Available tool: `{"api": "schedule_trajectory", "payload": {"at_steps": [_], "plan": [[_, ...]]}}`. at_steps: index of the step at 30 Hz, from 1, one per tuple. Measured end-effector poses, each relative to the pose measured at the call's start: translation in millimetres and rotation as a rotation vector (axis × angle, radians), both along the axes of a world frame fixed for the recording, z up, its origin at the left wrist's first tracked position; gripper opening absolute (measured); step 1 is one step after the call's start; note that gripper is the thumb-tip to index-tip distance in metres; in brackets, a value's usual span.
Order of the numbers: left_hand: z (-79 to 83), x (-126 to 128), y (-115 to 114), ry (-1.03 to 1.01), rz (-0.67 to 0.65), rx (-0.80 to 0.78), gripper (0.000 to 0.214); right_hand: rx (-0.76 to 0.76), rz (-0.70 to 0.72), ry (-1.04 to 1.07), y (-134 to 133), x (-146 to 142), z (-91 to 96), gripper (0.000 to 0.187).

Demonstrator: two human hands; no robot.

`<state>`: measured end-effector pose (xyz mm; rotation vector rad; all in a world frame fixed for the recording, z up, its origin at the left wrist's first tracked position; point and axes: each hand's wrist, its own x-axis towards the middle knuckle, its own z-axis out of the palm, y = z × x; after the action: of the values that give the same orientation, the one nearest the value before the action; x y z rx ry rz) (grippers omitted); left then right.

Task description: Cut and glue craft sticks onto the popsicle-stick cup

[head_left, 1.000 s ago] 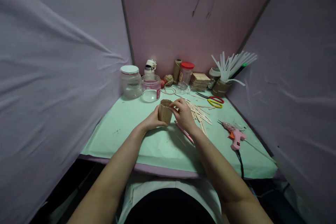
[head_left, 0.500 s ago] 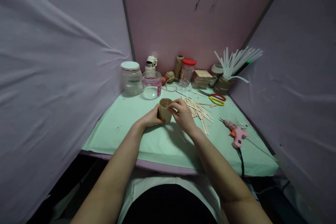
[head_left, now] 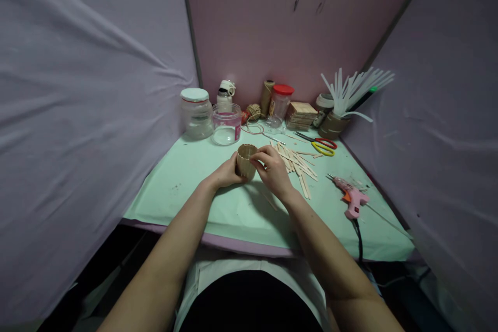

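A small round cup made of upright wooden craft sticks (head_left: 244, 160) stands on the pale green table (head_left: 202, 192). My left hand (head_left: 225, 175) wraps around its near left side. My right hand (head_left: 272, 168) is curled against the cup's right side, fingers pressing on its wall near the rim. A loose heap of flat wooden sticks (head_left: 298, 168) lies just right of my right hand.
A pink glue gun (head_left: 350, 197) with a black cord lies at the right. Red and yellow scissors (head_left: 322, 146) lie behind the sticks. Along the back wall stand clear jars (head_left: 212, 119), twine, a red-lidded jar (head_left: 279, 104), stacked wood pieces and a holder of white glue sticks (head_left: 342, 106).
Both hands stay on the cup. A pink stick that lay below my right hand one second ago is out of sight. The view has tilted slightly.
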<state>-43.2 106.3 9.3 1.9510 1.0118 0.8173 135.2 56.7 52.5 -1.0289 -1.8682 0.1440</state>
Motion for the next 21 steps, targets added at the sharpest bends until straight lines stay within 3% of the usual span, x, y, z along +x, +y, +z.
{"api": "schedule_trajectory", "payload": {"at_steps": [21], "plan": [[-1.4,-0.9,2.3,-0.015,-0.040,-0.016,0.083,-0.026,0.015,-0.041,-10.3,2.6,3.8,0.010]]}}
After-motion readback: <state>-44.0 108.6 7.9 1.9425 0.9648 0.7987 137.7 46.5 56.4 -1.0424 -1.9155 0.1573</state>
